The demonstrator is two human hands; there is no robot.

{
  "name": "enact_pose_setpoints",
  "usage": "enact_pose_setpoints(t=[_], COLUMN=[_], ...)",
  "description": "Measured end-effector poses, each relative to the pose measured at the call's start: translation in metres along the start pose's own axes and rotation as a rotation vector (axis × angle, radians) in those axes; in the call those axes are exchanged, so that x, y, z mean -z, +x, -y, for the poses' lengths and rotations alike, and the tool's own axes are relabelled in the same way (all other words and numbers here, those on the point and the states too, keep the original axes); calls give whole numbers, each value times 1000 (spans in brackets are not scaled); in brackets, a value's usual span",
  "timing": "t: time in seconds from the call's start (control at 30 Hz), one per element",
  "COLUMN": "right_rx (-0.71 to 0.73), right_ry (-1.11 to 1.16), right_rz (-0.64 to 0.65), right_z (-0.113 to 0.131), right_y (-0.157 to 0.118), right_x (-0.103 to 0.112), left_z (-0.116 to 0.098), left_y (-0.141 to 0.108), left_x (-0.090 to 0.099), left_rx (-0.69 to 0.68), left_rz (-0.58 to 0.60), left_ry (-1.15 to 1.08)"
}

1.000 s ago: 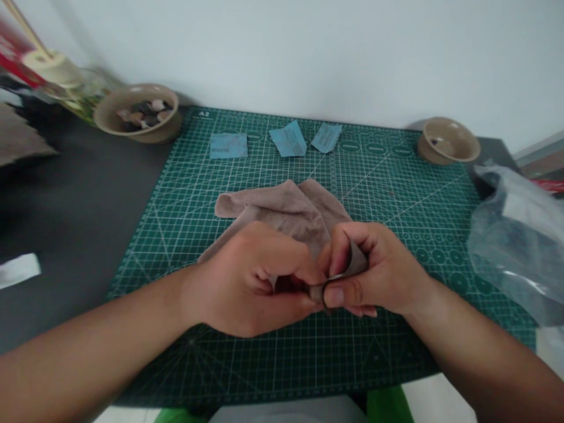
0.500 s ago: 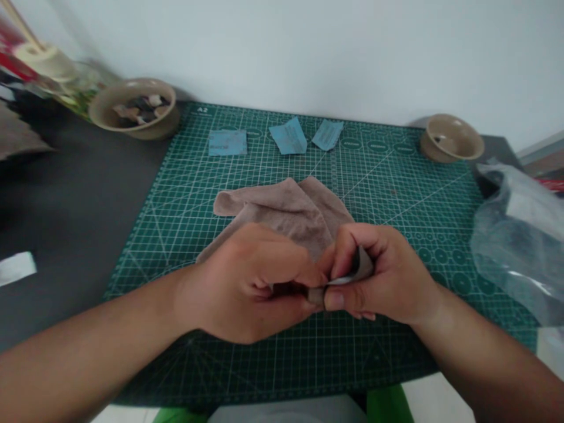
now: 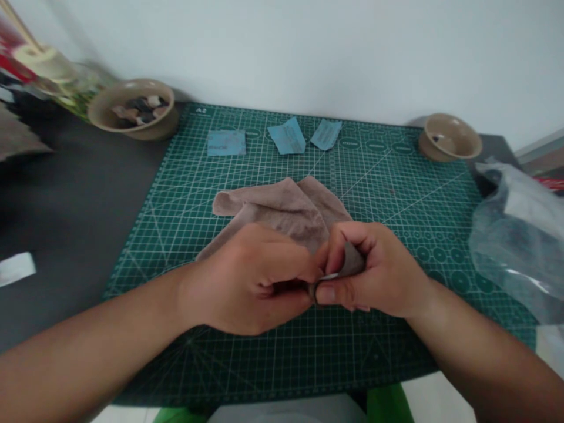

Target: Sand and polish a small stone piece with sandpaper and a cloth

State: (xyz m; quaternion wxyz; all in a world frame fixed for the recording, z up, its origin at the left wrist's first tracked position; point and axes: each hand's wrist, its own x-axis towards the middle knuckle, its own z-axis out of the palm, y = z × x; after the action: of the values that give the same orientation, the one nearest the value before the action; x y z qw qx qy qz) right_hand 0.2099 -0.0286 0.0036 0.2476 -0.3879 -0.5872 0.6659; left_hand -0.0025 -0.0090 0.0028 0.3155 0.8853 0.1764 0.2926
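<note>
My left hand point(image 3: 255, 282) is closed, its thumb and forefinger pinching a small brownish stone point(image 3: 312, 291) that is mostly hidden by the fingertips. Against that stone, my right hand point(image 3: 374, 270) presses a folded piece of grey sandpaper point(image 3: 353, 261), a pale strip of it showing near the thumb. Both sets of fingertips meet above the green cutting mat point(image 3: 264, 367). Just behind the hands lies a crumpled brown cloth point(image 3: 282, 205), partly covered from view by them.
Three blue paper pieces point(image 3: 226, 143) lie along the mat's back. At back left stands a bowl point(image 3: 163, 126) of several stones; a smaller bowl point(image 3: 445, 147) at back right holds a dark bit. A clear plastic bag point(image 3: 506, 235) lies at right, a white scrap point(image 3: 16, 268) at left.
My right hand has shifted slightly left and up, with the grey sandpaper tilting in its grip. My left hand is nearly where it was, still pinching. The cloth has not moved.
</note>
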Motion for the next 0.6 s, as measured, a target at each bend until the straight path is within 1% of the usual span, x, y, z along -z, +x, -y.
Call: enact_pose_setpoints(t=[0.07, 0.1, 0.13, 0.17, 0.2, 0.27, 0.3, 0.33, 0.37, 0.4, 0.47, 0.5, 0.53, 0.57, 0.6], right_rx=[102, 128, 128, 112, 81, 13, 3, 11, 31, 65, 154, 177, 176, 158, 121], right_ry=[-356, -481, -520, -457, -316, 25, 143, 180, 124, -5, -341, -472, -528, -490, -370], right_rz=[-165, -220, -239, -225, -178, -13, 61, 93, 70, 8, -145, -193, -213, -204, -168], right_z=[0, -1, -1, -1, -1, -1, -2, -2, -2, -3, -3, -3, -3, -3, -2], right_y=[3, 4, 5, 5, 5, 2, 1, 0, 0, 0, 1, 2, 3, 3, 2], right_x=[-2, -2, -2, -1, 0, 2, 3, 3, 2, 2, 0, -1, -1, -1, 0], left_z=[6, 8, 8, 8, 5, -1, -3, -5, -5, -3, 1, 3, 4, 3, 2], left_y=[-1, -1, 0, 0, 0, 1, 0, 0, 0, -1, -1, -1, -1, -1, 0], left_x=[-4, -6, -6, -6, -5, -1, 1, 1, 1, 0, -3, -4, -4, -4, -3], left_rx=[-5, -11, -13, -1, 16, 38, 25, 4, -19, -38, -59, -66, -63, -52, -35], left_rz=[46, 60, 50, 26, -11, -85, -102, -101, -82, -52, 32, 57, 61, 44, 7], left_ry=[217, 288, 310, 287, 227, 48, -34, -71, -50, 28, 253, 333, 362, 336, 266])
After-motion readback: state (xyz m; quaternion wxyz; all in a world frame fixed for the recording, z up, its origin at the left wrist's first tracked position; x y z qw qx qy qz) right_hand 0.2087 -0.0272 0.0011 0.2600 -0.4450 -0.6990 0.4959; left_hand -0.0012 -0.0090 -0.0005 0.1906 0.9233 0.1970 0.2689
